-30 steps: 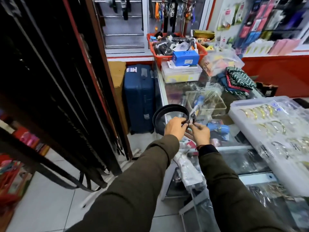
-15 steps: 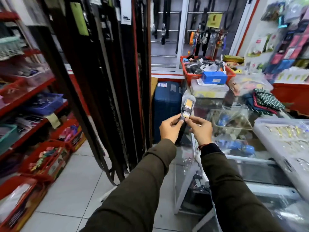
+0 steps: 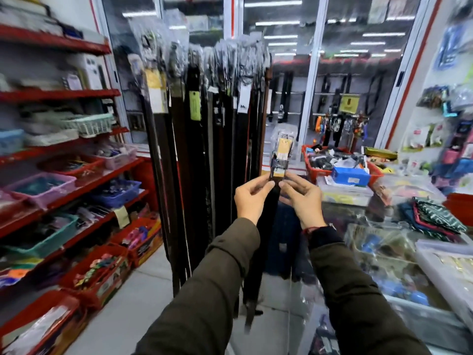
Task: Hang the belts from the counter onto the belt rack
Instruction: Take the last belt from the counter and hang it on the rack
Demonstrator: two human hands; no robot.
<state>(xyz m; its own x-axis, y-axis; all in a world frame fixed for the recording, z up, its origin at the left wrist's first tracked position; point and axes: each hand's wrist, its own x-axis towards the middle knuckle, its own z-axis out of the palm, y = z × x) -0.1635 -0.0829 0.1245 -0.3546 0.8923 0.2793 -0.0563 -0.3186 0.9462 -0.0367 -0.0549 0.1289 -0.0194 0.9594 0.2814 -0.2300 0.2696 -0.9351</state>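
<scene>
Both hands hold one black belt (image 3: 265, 226) upright by its buckle end, which is wrapped in clear plastic with a yellow tag (image 3: 281, 149). My left hand (image 3: 252, 194) pinches the left side of the buckle end and my right hand (image 3: 299, 194) pinches the right side. The strap hangs straight down between my sleeves toward the floor. The belt rack (image 3: 204, 111) stands just left of and behind my hands, packed with several dark hanging belts in plastic sleeves. The held belt is close to the rack's right edge and apart from it.
Red shelves (image 3: 64, 93) with baskets of small goods run along the left. A glass counter (image 3: 384, 252) with plastic bags, folded cloth and a clear tray fills the right. A red basket (image 3: 320, 170) and blue box (image 3: 350, 175) sit behind. A blue suitcase (image 3: 284, 242) stands below.
The belt went from a coiled loop at the counter to hanging uncoiled. Both hands raised its buckle end and swung left toward the rack as the view turned up and left.
</scene>
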